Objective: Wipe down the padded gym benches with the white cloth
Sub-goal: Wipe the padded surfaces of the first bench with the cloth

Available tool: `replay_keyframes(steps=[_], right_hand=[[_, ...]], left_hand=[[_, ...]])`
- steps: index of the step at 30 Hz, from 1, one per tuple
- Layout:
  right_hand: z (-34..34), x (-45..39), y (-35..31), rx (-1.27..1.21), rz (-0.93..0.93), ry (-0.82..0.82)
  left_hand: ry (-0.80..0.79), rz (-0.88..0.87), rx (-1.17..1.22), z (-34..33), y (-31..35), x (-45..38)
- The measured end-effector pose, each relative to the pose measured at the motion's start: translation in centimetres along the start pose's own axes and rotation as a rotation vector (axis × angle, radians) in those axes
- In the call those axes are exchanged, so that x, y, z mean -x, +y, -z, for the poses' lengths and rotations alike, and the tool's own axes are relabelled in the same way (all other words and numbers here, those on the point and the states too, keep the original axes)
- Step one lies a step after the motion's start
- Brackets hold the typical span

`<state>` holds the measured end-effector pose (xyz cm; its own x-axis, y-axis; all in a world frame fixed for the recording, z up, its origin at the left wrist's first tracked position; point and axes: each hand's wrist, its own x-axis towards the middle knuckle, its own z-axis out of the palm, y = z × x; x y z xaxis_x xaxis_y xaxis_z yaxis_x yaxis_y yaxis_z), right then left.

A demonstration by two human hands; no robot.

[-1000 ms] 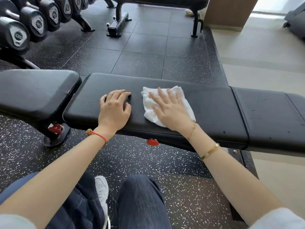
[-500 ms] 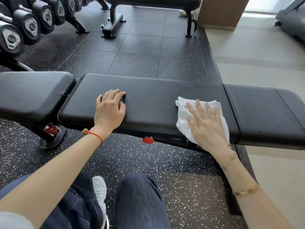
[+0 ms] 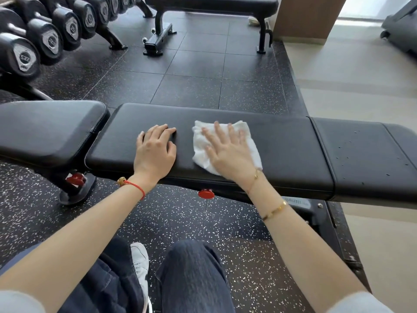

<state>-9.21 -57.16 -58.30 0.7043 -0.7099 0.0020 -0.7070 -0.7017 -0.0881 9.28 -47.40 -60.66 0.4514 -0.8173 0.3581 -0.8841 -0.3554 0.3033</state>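
A black padded bench (image 3: 288, 150) runs across the view in front of me, with a separate seat pad (image 3: 45, 129) at its left and another pad section (image 3: 365, 154) at its right carrying small droplets. The white cloth (image 3: 200, 143) lies crumpled on the middle pad. My right hand (image 3: 228, 152) presses flat on the cloth with fingers spread. My left hand (image 3: 155, 150) rests palm down on the pad just left of the cloth, holding nothing.
A rack of black dumbbells (image 3: 45, 37) stands at the far left. A second black bench (image 3: 212, 5) stands behind on the dark rubber floor. Red knobs (image 3: 205, 194) sit under the bench edge. My knees and a white shoe (image 3: 140, 263) are below.
My right hand slid the cloth from the middle of the pad to its right end, then back left beside my left hand. The left hand has stayed put.
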Motion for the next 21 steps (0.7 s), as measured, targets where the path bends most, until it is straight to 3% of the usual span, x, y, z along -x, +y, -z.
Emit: replay_keyframes(steps=[4,8,11,16,21], right_hand=[[-0.1,3.0,3.5,-0.064,0.052,0.012],[0.6,1.0,9.3,-0.012,-0.16,-0.016],[1.0,-2.9,8.0,-0.076,-0.28,-0.012],[0.1,-3.8,-0.2,-0.019,-0.037,-0.005],[-0.4,0.9,2.5,-0.069,0.087,0.005]], left_hand=[[-0.004,-0.019,-0.005,0.1,-0.4,0.0],[0.005,-0.006,-0.017,-0.1,-0.1,0.0],[0.01,0.001,-0.023,-0.1,0.2,-0.1],[0.014,0.004,-0.013,0.2,0.0,-0.1],[0.01,-0.022,-0.023,0.4,-0.3,-0.2]])
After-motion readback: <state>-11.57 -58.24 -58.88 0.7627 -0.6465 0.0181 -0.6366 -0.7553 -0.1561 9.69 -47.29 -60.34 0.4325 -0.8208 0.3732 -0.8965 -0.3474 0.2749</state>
